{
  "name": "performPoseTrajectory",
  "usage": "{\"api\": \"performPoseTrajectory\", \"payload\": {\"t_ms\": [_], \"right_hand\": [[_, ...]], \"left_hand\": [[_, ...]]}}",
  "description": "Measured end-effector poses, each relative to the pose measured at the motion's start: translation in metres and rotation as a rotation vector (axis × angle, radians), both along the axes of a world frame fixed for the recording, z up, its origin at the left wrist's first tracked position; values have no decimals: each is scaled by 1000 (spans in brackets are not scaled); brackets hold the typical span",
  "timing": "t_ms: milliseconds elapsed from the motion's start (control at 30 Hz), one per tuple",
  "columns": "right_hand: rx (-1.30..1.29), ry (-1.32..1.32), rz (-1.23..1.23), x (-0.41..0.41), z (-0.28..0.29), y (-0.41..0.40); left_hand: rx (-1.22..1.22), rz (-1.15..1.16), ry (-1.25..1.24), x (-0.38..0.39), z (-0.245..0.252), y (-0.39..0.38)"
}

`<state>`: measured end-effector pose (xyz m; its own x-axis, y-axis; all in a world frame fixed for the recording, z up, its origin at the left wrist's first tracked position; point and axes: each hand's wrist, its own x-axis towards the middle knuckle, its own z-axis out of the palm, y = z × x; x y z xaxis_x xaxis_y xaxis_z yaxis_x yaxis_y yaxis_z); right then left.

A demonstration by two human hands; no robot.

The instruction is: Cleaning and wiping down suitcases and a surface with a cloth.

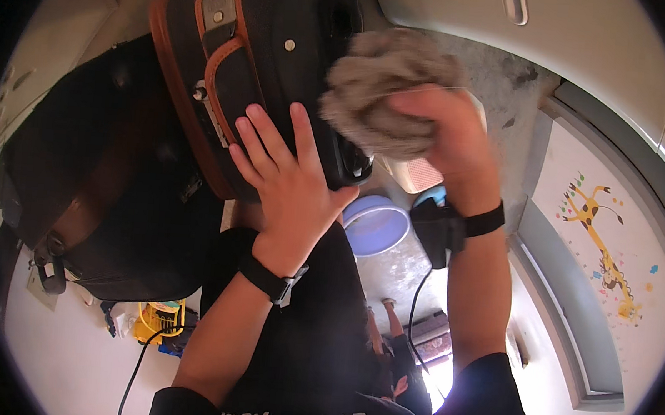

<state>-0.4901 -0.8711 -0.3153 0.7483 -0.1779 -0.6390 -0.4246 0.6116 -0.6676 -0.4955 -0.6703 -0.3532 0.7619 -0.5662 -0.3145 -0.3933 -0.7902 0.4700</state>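
Note:
A black suitcase (295,83) with brown trim stands before me, its side with the carry handle (233,70) towards me. My left hand (291,176) lies against this side, fingers spread, just below the handle. My right hand (453,129) grips a bunched grey-brown cloth (395,90) at the suitcase's right edge. Both hand and cloth are blurred; whether the cloth touches the case I cannot tell.
A large black bag (114,192) sits left of the suitcase. Below the cloth, a lilac plastic basin (377,225) stands on the concrete floor (414,277). A white cabinet (551,61) is at upper right, near a giraffe-decorated wall (613,239). Another person (400,357) appears behind.

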Motion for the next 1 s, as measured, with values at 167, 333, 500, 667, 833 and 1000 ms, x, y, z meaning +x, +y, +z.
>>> {"api": "performPoseTrajectory", "payload": {"t_ms": [167,333,500,667,833,1000], "right_hand": [[-553,40,344,17,-8,34],[-940,13,362,-3,7,56],[-821,154,366,-5,-16,50],[-532,132,404,6,-24,30],[-758,33,610,-4,-32,21],[-973,-2,796,3,-25,13]], "left_hand": [[29,-61,-2,-3,-10,9],[17,-28,-80,-8,-12,8],[55,-47,22,-4,-8,9],[45,-61,40,-1,-5,7],[76,-73,31,-1,-3,6],[23,-7,47,-2,-1,2]]}}
